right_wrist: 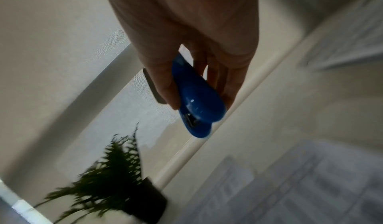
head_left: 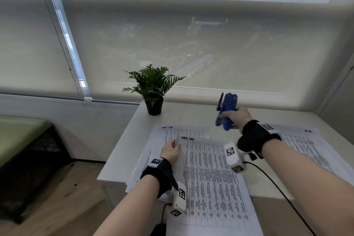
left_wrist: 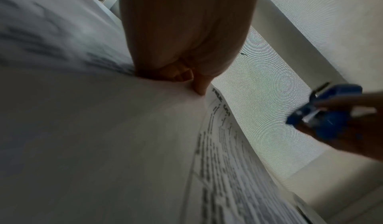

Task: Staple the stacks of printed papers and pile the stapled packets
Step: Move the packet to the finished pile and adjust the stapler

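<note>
A packet of printed table sheets (head_left: 214, 184) is lifted off the white table, running from its top left corner down toward me. My left hand (head_left: 172, 149) pinches that top left corner; in the left wrist view the fingers (left_wrist: 182, 75) curl against the paper (left_wrist: 124, 137). My right hand (head_left: 234, 118) grips a blue stapler (head_left: 226, 108) in the air above the table, its nose pointing up. The right wrist view shows the stapler (right_wrist: 196, 103) held between thumb and fingers. The stapler (left_wrist: 329, 113) also shows at the right of the left wrist view.
Under the lifted packet lies a pile of printed sheets (head_left: 183, 131) at the left, and another stack (head_left: 304, 143) lies at the right. A potted fern (head_left: 153, 90) stands at the table's (head_left: 201, 113) back left corner. Roller blinds cover the window behind. A black cable (head_left: 277, 188) trails off the front edge.
</note>
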